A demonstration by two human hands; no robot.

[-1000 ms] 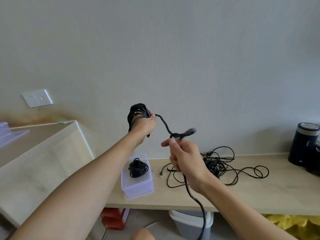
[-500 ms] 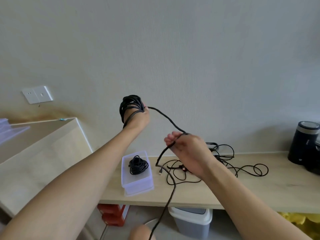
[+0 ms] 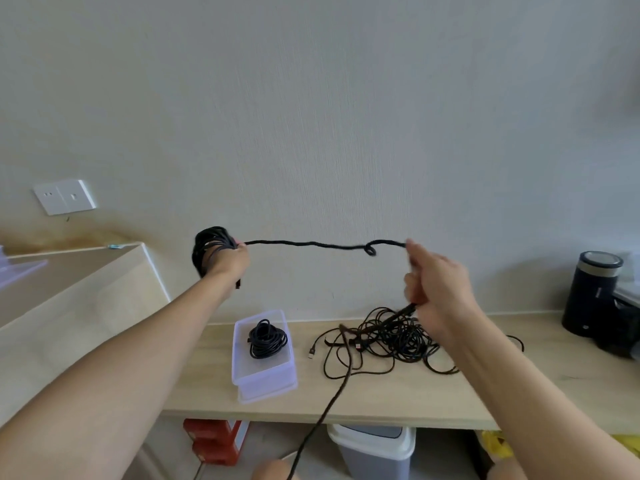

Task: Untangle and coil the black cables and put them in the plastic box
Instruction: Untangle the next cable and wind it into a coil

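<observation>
My left hand is raised in front of the wall with a black cable coil wound around it. From it a stretch of the black cable runs level to my right hand, which grips it; a small loop sits near that hand. Below my right hand the cable drops past the table's front edge. A tangle of black cables lies on the wooden table. The clear plastic box stands left of the tangle and holds one coiled black cable.
A dark cylindrical appliance stands at the table's right end. A higher wooden counter juts out on the left, below a wall socket plate. Under the table are a grey bin and red boxes.
My right hand has moved right and up, pulling the cable out into a level line. My left hand holds its place with the coil around it.
</observation>
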